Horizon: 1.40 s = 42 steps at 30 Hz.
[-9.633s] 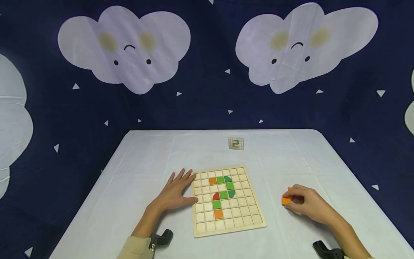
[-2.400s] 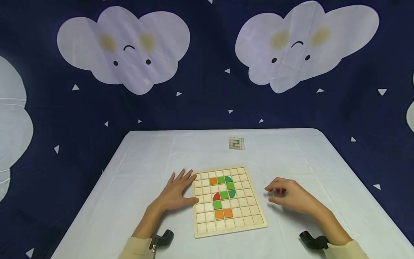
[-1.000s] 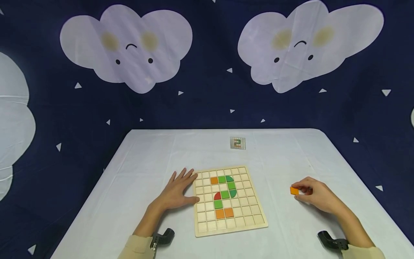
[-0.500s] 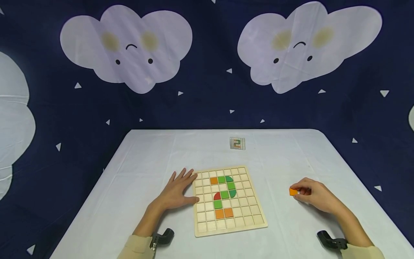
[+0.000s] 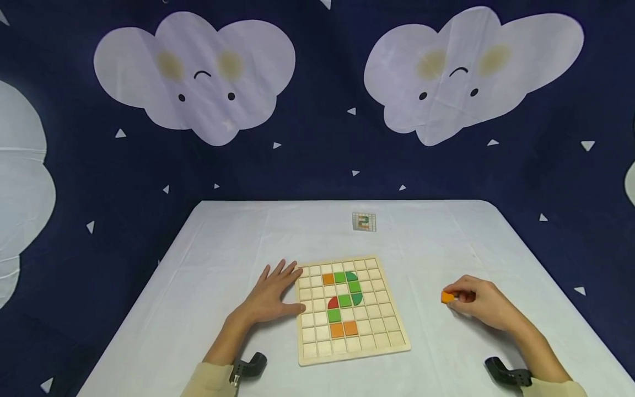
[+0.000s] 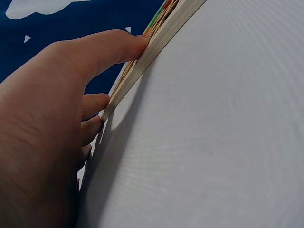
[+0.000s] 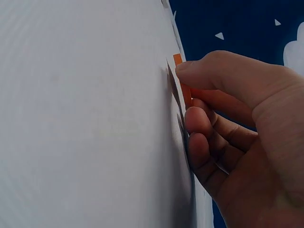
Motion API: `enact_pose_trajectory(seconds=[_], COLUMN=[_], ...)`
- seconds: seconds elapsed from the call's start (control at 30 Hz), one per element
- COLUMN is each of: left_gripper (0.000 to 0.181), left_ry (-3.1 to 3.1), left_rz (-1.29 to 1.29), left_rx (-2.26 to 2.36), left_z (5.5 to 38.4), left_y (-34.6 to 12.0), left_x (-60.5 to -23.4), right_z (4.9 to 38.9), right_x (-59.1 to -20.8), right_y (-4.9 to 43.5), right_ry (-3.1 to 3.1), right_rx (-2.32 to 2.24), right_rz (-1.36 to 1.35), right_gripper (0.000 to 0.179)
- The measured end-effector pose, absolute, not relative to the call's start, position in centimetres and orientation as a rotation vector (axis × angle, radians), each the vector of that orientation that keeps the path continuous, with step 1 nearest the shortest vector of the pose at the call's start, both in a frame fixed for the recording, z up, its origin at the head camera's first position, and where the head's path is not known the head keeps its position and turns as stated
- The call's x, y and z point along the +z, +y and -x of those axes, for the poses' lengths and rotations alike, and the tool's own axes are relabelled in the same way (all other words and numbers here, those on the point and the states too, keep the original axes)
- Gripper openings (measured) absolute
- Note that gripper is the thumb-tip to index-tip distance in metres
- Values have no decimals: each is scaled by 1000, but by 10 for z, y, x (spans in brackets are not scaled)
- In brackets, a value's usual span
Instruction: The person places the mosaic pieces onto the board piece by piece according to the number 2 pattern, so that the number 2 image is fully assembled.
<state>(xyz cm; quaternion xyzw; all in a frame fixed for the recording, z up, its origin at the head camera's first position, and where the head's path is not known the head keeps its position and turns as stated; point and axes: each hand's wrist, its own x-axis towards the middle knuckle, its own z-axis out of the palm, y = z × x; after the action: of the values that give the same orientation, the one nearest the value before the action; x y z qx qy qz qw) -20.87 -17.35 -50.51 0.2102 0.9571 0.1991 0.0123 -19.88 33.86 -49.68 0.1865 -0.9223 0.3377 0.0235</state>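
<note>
A square wooden grid board (image 5: 382, 325) lies on the white table. On it several tiles form a curving line: green squares, dark green rounded pieces, a red rounded tile (image 5: 333, 303) and orange squares, two of them side by side near the bottom. My left hand (image 5: 268, 300) rests at the board's left side, fingers spread; in the left wrist view its thumb (image 6: 137, 45) touches the board's edge. To the right of the board, my right hand (image 5: 483, 303) pinches an orange tile (image 5: 447, 297) between thumb and fingers, slightly above the tabletop.
A small card (image 5: 364, 221) with a gridded picture of a 2-like shape lies toward the back of the table (image 5: 238, 237). Behind it hangs a dark blue curtain (image 5: 322, 165) with white clouds and triangles. A black device is strapped to each wrist.
A second orange square has joined the board's lower row since the earliest frame. My right hand, holding nothing 2.4 s ago, has since taken an orange tile. The left hand stays put.
</note>
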Motion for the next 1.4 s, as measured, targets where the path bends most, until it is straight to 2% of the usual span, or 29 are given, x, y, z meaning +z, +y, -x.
enact_pose_trajectory(seconds=[0.83, 1.4], left_gripper=[92, 92], left_ry=[2990, 2993], left_rz=[-663, -665], left_rx=[619, 602], left_z=[208, 207], left_y=[-173, -173], left_x=[-505, -505], right_z=[199, 200], right_x=[-486, -484], right_y=[302, 274], right_ry=[-2854, -2819], right_rx=[1091, 1175], right_rz=[-654, -835], right_gripper=[27, 28])
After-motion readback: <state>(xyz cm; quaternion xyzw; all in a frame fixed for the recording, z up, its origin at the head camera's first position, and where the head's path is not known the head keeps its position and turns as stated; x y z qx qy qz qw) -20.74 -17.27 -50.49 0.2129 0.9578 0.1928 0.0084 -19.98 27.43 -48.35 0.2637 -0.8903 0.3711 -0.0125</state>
